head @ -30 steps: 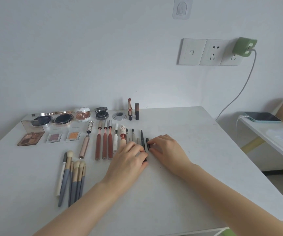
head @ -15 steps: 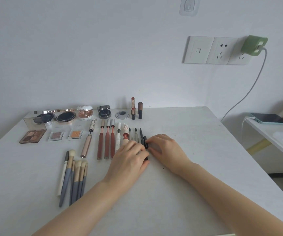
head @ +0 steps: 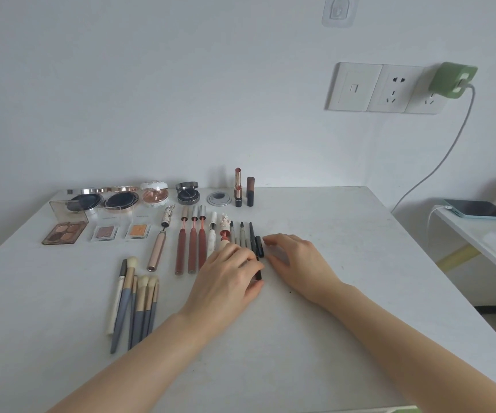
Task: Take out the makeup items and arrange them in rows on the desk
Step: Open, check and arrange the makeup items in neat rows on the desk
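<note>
Eyeliner (head: 259,247) between both hands' fingertips

We see soft, even daylight; faint shadows sit just under the right hand (head: 297,263). No glare. Focus is sharp near it; wide-angle bending shows at the edges.
</note>
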